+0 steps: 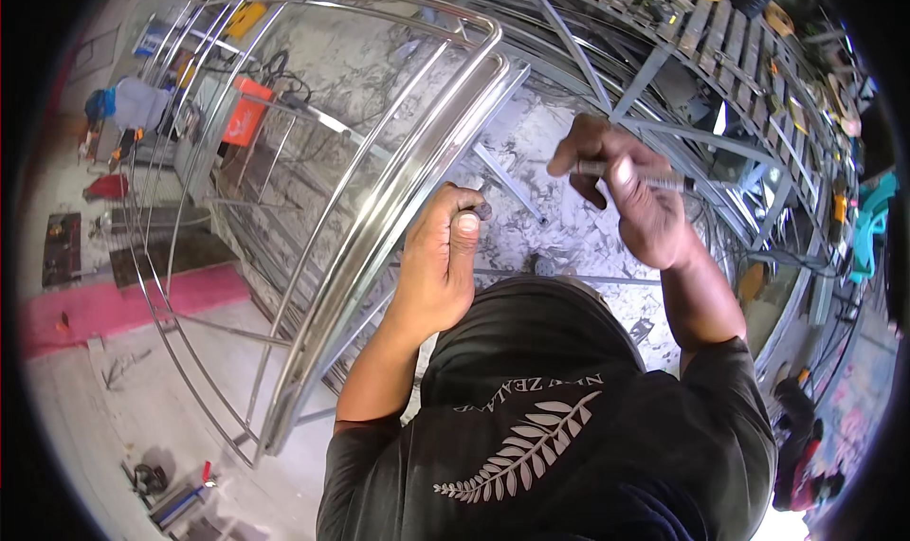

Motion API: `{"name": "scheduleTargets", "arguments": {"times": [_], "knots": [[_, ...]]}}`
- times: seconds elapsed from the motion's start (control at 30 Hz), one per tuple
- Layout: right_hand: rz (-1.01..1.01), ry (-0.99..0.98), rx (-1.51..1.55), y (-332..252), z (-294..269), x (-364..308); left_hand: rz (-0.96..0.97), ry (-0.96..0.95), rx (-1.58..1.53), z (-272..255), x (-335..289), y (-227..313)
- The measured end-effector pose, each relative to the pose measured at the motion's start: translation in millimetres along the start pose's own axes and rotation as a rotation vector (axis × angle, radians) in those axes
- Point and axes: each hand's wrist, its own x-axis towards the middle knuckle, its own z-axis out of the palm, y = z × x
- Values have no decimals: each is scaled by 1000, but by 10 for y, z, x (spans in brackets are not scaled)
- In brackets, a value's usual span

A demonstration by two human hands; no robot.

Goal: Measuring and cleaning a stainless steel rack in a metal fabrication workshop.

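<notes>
In my right hand [646, 214] is a slim marker-like pen [671, 179], slightly blurred, held between thumb and curled fingers. Its shaft points across the hand, above the pale floor. My left hand [438, 261] is closed, with the thumb pressed against bent fingers. Something small and dark shows at those fingertips, too unclear to name. Right beside the left hand runs a large polished metal tube frame [381, 209], with rounded corners and several parallel bars. The pen is apart from the frame.
A slatted metal workbench [700, 27] with scattered tools stands at the upper right. An orange box-like object [246, 112] lies beyond the frame's bars. A pink strip [142, 304] crosses the floor at left. Tools [175, 503] lie at lower left.
</notes>
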Motion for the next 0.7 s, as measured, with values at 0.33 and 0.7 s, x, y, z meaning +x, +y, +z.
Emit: {"name": "scheduleTargets", "arguments": {"times": [0.33,0.7], "knots": [[-116,-142,196,180,192,58,-5,160,180,105,-92,243],[78,-24,503,458,661,152,44,309,186,193,-147,219]]}}
